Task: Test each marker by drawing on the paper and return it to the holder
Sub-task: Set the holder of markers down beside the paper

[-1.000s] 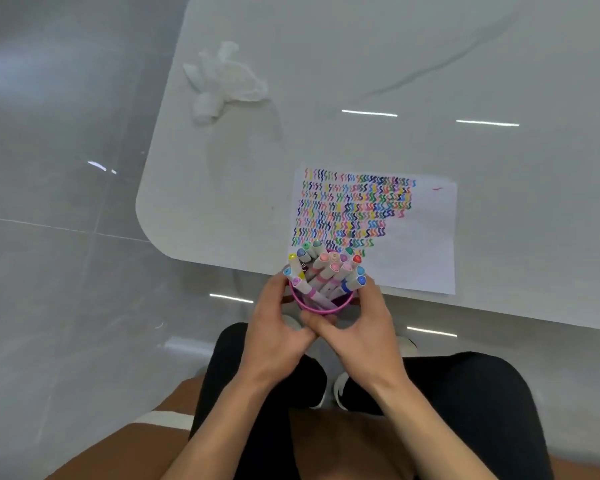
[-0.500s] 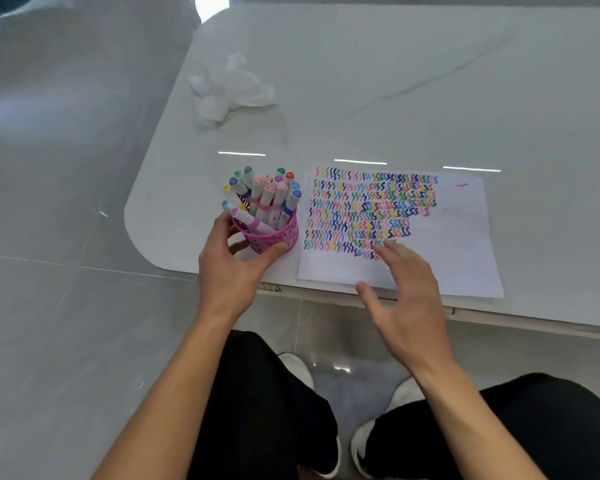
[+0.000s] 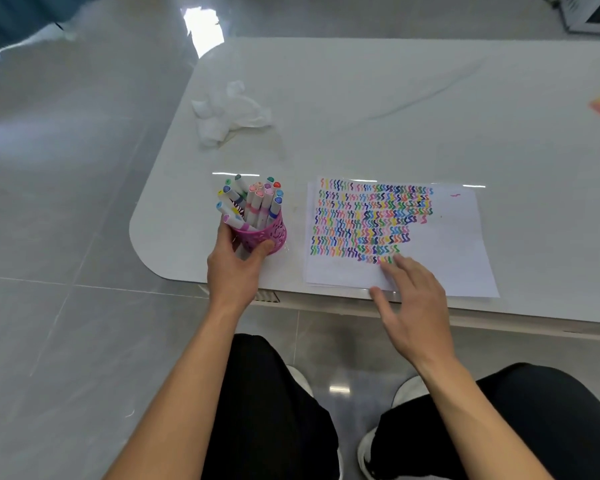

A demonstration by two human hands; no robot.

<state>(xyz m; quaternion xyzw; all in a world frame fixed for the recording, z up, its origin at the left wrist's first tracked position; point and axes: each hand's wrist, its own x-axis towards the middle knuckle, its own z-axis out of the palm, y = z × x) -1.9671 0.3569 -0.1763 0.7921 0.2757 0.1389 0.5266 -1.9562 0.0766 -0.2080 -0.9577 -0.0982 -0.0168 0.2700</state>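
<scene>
The pink perforated plastic holder (image 3: 262,237), full of capped markers (image 3: 253,202), stands left of the squiggle-covered white paper (image 3: 447,251), grasped by the left hand (image 3: 234,268); the right hand (image 3: 414,306) is spread, empty. Light, top-heavy, likely tippable: best held low.

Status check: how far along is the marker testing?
Done: rows of coloured squiggles fill much of the paper, and the markers stand capped in the holder. In hand: the left hand grips the holder; the right hand lies open over the paper, no marker out. Left: untested markers, if any, cannot be told.
</scene>
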